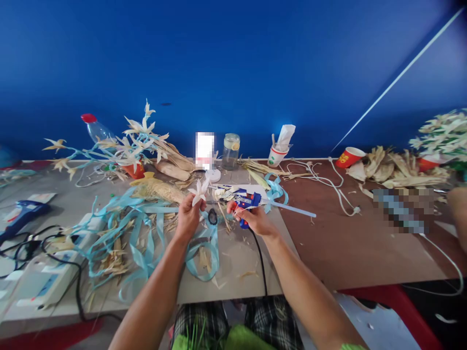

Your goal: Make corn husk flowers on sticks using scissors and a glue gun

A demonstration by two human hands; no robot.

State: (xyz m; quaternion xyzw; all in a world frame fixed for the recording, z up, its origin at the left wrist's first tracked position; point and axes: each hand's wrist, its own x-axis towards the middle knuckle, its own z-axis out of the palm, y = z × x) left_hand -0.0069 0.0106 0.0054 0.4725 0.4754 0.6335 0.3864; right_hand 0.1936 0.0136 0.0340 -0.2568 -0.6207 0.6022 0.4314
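My left hand (188, 218) is closed on a pale flower (200, 190) with pointed petals that look like dried husk. The flower stands upright above the fingers. My right hand (257, 219) is wrapped round a blue glue gun (252, 199), and a long translucent glue stick (295, 210) juts out of its back to the right. The gun's nozzle end faces the flower, but the fingers partly hide it. Between the hands lies a small black ring (212, 217). Below it, light blue ribbon (215, 253) curls on the table.
Tangled light blue ribbon (140, 243), a white power strip (54, 282) and another glue gun (24, 216) are on the left. Flowered branches (138, 129) stand behind. A jar (231, 151) and paper cup (278, 154) line the back. Husks (386, 167) lie right; a person's arm (458, 209) shows there.
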